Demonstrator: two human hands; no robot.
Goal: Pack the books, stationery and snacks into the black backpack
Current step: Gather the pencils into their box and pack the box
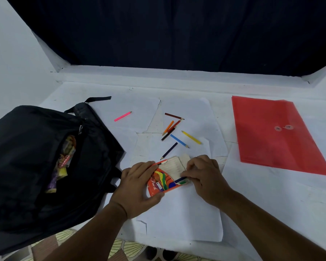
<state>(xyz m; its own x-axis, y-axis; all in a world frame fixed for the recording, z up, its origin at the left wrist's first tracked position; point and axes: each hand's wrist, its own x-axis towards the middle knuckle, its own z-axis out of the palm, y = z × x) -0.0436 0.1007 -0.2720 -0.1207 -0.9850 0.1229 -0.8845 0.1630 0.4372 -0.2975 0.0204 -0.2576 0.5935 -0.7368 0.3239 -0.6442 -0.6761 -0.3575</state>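
Lower centre, my left hand [139, 183] grips the pencil box [165, 178]; right hand [203, 176] pinches pencils [181, 180] in—I'd slide them flat.

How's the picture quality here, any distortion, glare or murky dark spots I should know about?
Head view: wide-angle lens bows the table edge; light is soft and even, without glare, even on the red folder; the black backpack loses detail in shadow; both hands and the pencil box look reasonably sharp.
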